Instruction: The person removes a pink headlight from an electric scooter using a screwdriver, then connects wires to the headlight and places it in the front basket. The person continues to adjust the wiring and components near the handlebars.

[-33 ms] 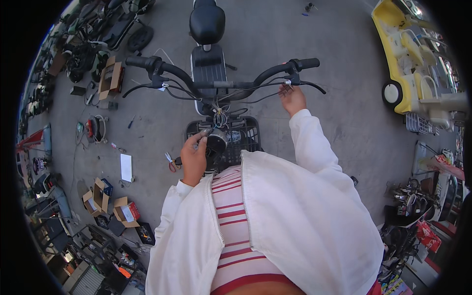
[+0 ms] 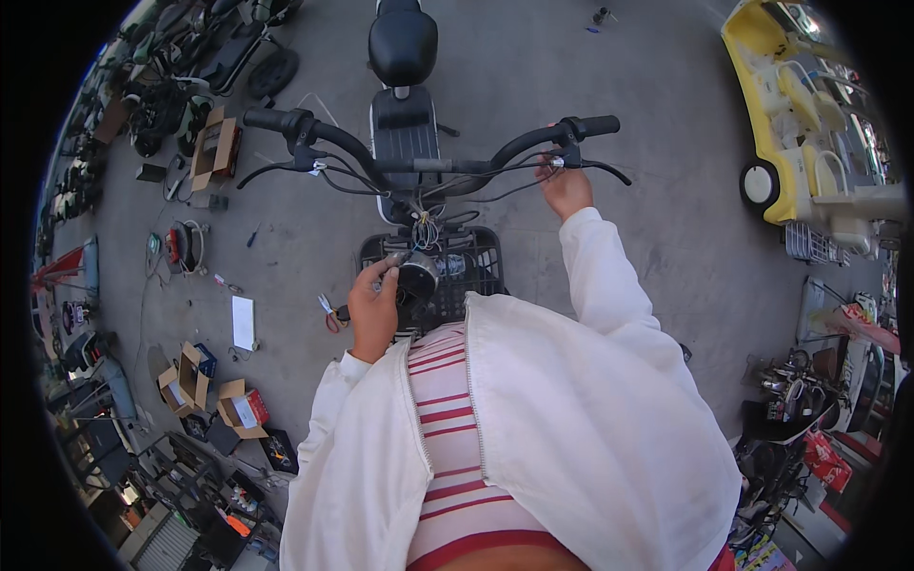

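Note:
An electric bike's handlebar (image 2: 433, 166) spans the view in front of me. Below its middle, my left hand (image 2: 374, 309) is closed, thumb and fingers pinching the edge of a round black headlight (image 2: 419, 280) with a shiny rim. Thin loose wires (image 2: 426, 228) hang in a bundle just above the headlight. My right hand (image 2: 568, 193) reaches up under the right grip, beside the brake lever (image 2: 606, 170) and its cables. Its fingers look stretched out and apart, partly hidden behind the lever mount; nothing held shows. A black basket (image 2: 490, 257) sits below the handlebar.
The bike's black seat (image 2: 403, 48) is at the far end. Scissors (image 2: 331, 312), a screwdriver (image 2: 254, 235) and a white sheet (image 2: 244, 324) lie on the floor to the left, near open cardboard boxes (image 2: 242, 409). A yellow vehicle (image 2: 762, 124) stands at right.
My right hand has moved slightly up, its fingers now further behind the brake lever mount and cables. The left hand and the headlight are almost unchanged.

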The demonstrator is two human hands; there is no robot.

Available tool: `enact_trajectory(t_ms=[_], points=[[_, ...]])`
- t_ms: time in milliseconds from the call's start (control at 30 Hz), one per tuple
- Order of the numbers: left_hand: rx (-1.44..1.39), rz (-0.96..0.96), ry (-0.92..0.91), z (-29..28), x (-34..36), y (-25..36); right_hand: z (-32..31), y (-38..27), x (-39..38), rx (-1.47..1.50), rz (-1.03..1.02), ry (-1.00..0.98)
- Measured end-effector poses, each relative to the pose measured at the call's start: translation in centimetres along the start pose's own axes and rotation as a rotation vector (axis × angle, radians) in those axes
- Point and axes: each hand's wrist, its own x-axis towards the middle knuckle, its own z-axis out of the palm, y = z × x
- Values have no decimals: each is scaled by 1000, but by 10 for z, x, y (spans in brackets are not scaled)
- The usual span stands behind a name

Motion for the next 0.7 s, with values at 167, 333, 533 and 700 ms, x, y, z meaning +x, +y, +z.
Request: enact_trajectory(t_ms=[167, 333, 533, 700], points=[[-10, -74, 107, -7, -11, -6, 29, -2, 9, 151, 69, -237], [20, -105, 150, -10, -15, -4, 22, -2, 20, 283, 136, -360], [-67, -123, 231, -12, -15, 8, 21, -2, 29, 277, 140, -464], [-174, -149, 305, -20, -11, -4, 16, -1, 35, 287, 152, -500]])
